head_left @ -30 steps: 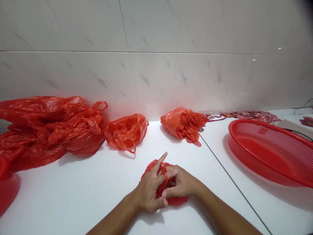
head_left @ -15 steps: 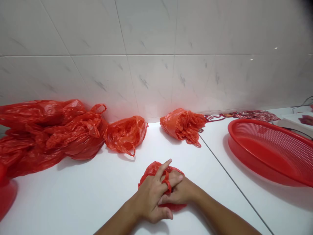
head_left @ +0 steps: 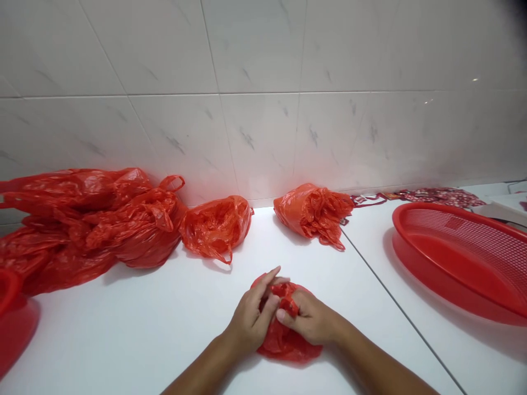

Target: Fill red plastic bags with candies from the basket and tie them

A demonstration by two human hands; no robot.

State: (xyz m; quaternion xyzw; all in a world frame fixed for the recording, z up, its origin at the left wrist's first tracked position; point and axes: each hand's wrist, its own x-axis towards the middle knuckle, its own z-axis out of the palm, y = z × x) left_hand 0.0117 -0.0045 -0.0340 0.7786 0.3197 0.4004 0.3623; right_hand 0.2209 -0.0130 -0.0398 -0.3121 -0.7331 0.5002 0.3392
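Observation:
A small red plastic bag (head_left: pixel 284 343) lies bunched on the white counter (head_left: pixel 164 329) in front of me. My left hand (head_left: pixel 251 318) rests on its left side, fingers curled over the top and pinching the plastic. Opposite it, my right hand (head_left: pixel 313 321) grips the bag's right side, thumb pressed onto a twisted red handle at the top. Both hands meet over the bundle and hide much of it.
Red plastic bags lie along the tiled wall: a large heap (head_left: pixel 82 219) at left, one (head_left: pixel 216 225) in the middle, another (head_left: pixel 313 211) right of it. A red mesh basket (head_left: pixel 461 258) stands at right, with a red rim (head_left: pixel 12 318) at the left edge.
My left fingers, stretched out with a handle looped around them, have curled down onto the bag. The bundle is now pressed tighter between both hands.

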